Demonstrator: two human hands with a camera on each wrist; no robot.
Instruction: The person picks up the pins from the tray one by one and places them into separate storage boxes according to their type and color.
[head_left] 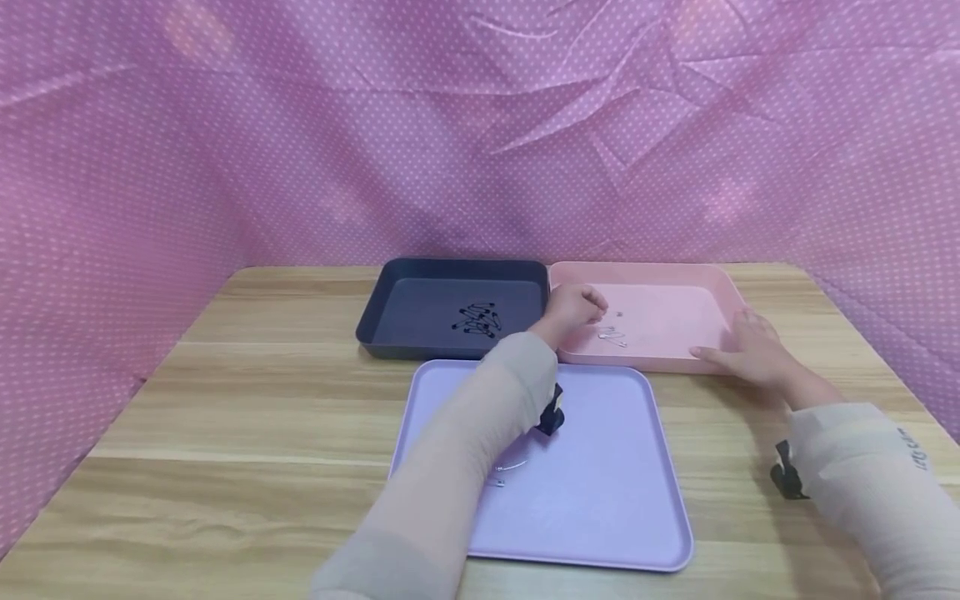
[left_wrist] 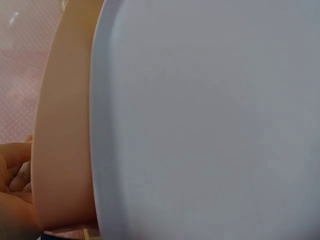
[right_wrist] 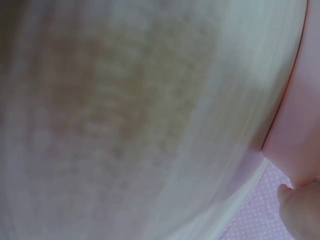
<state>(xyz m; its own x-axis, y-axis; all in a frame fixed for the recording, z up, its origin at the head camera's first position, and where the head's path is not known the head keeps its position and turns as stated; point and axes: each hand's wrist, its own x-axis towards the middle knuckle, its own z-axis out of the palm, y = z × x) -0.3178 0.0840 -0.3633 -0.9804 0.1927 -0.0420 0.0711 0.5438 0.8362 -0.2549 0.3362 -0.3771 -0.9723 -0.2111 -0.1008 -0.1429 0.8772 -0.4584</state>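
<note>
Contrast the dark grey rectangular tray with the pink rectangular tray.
The dark grey rectangular tray holds black safety pins; the pink rectangular tray holds silver safety pins. The dark tray's visible cluster is larger than the pink tray's. Both are rectangular with raised rims.

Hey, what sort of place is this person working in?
Probably a small, curtained-off tabletop work booth: pink fabric with white dots hangs behind and beside a pale wood-grain table, on which stands a rectangular pink tray. What lies beyond the fabric isn't visible.
</note>
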